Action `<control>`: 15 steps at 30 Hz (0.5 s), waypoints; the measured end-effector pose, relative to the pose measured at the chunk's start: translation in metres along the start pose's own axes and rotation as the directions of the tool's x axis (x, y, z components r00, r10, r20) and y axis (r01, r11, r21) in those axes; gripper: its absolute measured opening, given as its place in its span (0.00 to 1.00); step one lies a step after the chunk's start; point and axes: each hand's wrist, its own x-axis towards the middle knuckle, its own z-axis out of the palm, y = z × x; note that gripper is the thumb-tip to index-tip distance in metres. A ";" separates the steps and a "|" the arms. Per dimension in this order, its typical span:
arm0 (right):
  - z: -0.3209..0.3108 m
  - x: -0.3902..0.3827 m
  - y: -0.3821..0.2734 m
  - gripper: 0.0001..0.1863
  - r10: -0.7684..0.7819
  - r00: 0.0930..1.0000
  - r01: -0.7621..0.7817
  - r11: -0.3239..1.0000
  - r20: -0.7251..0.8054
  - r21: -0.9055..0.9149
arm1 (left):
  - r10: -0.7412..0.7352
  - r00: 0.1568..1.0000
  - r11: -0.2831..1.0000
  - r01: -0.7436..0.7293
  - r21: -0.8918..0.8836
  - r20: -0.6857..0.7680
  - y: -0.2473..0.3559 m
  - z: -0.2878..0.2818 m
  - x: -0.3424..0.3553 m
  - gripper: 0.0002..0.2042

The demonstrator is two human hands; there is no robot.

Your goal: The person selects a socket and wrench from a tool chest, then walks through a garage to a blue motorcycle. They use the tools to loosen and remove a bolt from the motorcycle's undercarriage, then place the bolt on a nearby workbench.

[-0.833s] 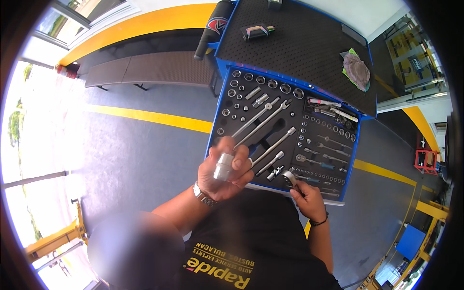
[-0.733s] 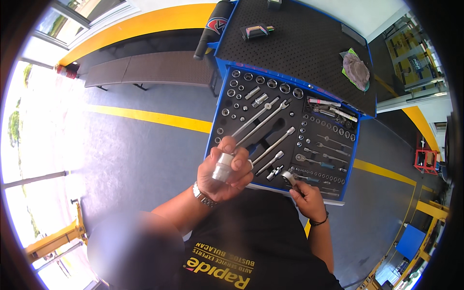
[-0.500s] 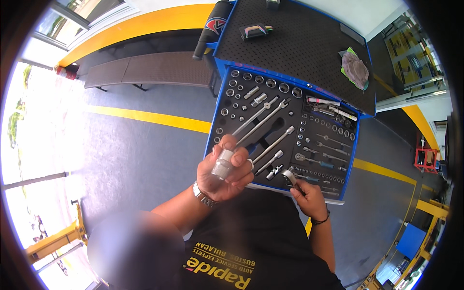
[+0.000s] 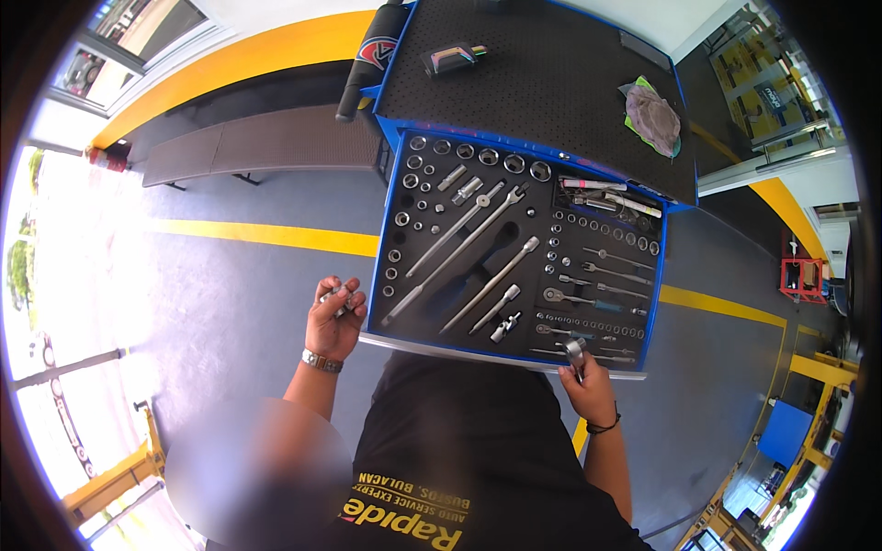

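My left hand (image 4: pixel 333 326) is raised just off the drawer's left front corner, its fingers curled round a silver socket (image 4: pixel 343 300) that is mostly hidden by them. At the drawer's front edge, toward the right, my right hand (image 4: pixel 589 387) grips a ratchet (image 4: pixel 575 350) by the handle, its silver head pointing up. Between the hands lies the pulled-out tool drawer (image 4: pixel 423 323), lined with black foam. Long extension bars (image 4: pixel 493 283), a universal joint (image 4: pixel 504 328) and several sockets (image 4: pixel 489 157) lie in it. A ratchet-shaped recess (image 4: pixel 499 237) shows in the middle of the foam.
Behind the drawer, the blue cabinet's black top (image 4: pixel 542 83) carries a multicoloured-edged device (image 4: pixel 453 60) and a crumpled grey cloth (image 4: pixel 652 119). A long brown bench (image 4: pixel 257 142) stands at the far left. A red stand (image 4: pixel 802 277) is at the right.
My left hand has moved left and down with the socket, away from over the drawer. My right hand has shifted slightly, still gripping the ratchet. The whole view has shifted a little.
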 end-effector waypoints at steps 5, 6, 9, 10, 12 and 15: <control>0.004 -0.008 0.038 0.16 0.155 0.987 -0.154 0.988 -0.049 0.030 | 0.001 0.999 0.890 0.014 0.457 -0.032 -0.010 -0.014 -0.009 0.09; 0.005 -0.009 0.042 0.17 0.131 0.989 -0.132 0.991 -0.075 -0.011 | 0.047 0.999 0.758 -0.036 0.651 0.000 -0.017 -0.017 -0.014 0.08; 0.010 -0.011 0.036 0.20 0.049 0.987 -0.081 0.976 -0.155 -0.204 | 0.224 0.941 0.260 -0.309 0.915 0.254 -0.041 -0.009 -0.022 0.07; 0.015 -0.014 0.036 0.19 0.045 0.983 -0.083 0.975 -0.178 -0.208 | 0.260 0.913 0.168 -0.364 0.916 0.315 -0.049 -0.002 -0.024 0.07; 0.026 -0.018 0.044 0.19 0.032 0.975 -0.082 0.972 -0.218 -0.221 | 0.321 0.839 -0.020 -0.458 0.889 0.440 -0.063 0.008 -0.026 0.07; 0.036 -0.020 0.050 0.17 -0.070 0.955 -0.003 0.969 -0.289 -0.246 | 0.372 0.751 -0.149 -0.532 0.834 0.545 -0.080 0.008 -0.024 0.06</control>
